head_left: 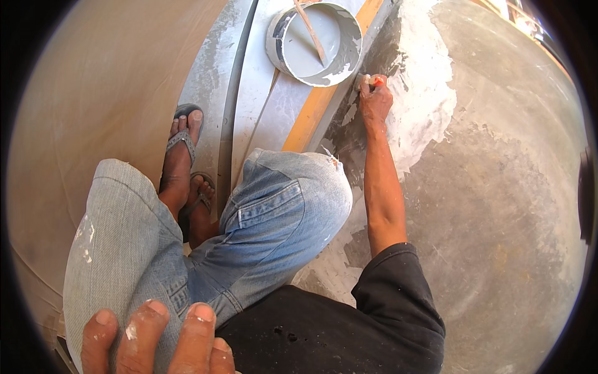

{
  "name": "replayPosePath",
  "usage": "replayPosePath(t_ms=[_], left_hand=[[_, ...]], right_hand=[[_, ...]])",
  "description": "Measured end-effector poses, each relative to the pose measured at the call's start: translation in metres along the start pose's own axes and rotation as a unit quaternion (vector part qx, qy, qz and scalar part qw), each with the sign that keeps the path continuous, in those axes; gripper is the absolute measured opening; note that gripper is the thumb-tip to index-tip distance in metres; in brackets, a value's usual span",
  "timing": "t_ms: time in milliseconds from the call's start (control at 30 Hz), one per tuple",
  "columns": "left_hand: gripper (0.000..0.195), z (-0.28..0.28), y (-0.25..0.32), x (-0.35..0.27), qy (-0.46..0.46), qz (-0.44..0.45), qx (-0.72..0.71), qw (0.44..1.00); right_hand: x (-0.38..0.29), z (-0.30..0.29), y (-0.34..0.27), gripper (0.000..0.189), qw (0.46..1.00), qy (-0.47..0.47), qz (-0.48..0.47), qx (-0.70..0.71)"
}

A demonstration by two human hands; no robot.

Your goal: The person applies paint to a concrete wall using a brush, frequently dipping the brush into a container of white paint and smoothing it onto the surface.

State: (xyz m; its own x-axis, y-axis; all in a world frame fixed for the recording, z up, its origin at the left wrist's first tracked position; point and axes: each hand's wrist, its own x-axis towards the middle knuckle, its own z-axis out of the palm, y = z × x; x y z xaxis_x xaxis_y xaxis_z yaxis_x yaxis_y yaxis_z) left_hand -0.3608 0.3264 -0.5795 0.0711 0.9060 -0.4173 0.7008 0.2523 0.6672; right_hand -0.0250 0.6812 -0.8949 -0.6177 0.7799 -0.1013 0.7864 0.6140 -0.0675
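Observation:
My right hand (375, 98) is closed around a small hand tool with an orange-red handle end (376, 81). It is held against the cement surface (476, 224), at the edge of a broad white patch of putty-like coating (420, 89). The tool's blade is mostly hidden by the hand. Close to the camera, at the lower left, the fingers of my left hand (154, 336) show apart over my jeans, flecked with white. Nothing is seen in them; the palm is out of view. Ahead is a round bucket (276, 46) of pale grey-white liquid mix (303, 44), a wooden stick (310, 32) leaning inside.
The bucket stands on long boards (271, 112), beside a yellow-orange strip (310, 117). A dark gap (231, 107) runs lengthwise near my sandalled feet (184, 140). A large tan sheet-like surface (103, 89) rises on the left. My bent knee (322, 182) is close to the cement surface.

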Motion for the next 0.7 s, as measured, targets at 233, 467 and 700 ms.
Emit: replayPosePath(t_ms=[233, 467, 700], left_hand=[[0.021, 0.002, 0.0, 0.0, 0.009, 0.0, 0.007, 1.0], [0.02, 0.021, -0.022, -0.01, 0.083, 0.134, 0.077, 0.985], [0.019, 0.002, -0.011, -0.003, 0.002, 0.069, 0.03, 0.997]], right_hand=[[-0.003, 0.001, 0.002, 0.02, 1.0, -0.005, 0.002, 0.008], [-0.006, 0.005, 0.006, 0.021, 1.0, -0.01, 0.007, 0.01], [-0.009, 0.004, 0.005, 0.021, 1.0, -0.016, 0.005, 0.012]])
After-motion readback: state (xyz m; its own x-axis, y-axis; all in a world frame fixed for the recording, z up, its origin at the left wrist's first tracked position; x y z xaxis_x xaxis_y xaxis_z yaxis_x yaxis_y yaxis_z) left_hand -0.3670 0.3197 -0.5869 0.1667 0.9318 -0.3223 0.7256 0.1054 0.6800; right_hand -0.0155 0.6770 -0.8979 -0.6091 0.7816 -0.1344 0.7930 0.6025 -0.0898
